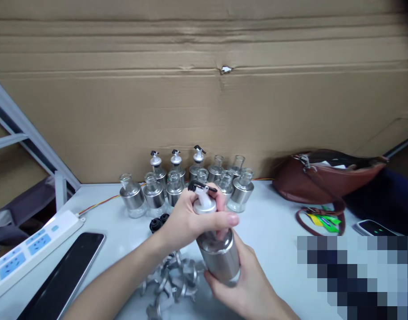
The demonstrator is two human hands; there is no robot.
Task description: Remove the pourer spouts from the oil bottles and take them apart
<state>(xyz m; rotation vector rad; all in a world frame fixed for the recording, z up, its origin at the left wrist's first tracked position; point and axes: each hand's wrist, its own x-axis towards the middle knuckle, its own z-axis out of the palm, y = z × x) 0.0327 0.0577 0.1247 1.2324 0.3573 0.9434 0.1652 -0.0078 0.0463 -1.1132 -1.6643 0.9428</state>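
Observation:
A glass oil bottle with a metal sleeve [220, 258] is tilted in front of me. My right hand [248, 278] is closed around its body near the base. At its top sits a silver pour spout [204, 204] with a black flip lid. My left hand [187, 218] is wrapped around this spout and the bottle neck, with the thumb across the front. The joint between spout and neck is partly hidden by the fingers. Below my left forearm lies a pile of loose silver spout parts [173, 278]. Small black stoppers [156, 225] lie just behind that forearm.
Several similar bottles [132, 195] stand in rows at the back, three with spouts [176, 158]. A power strip [37, 249] and a phone [66, 271] lie at left. A brown bag [327, 175] and another device [373, 228] are at right. Cardboard [204, 111] stands behind.

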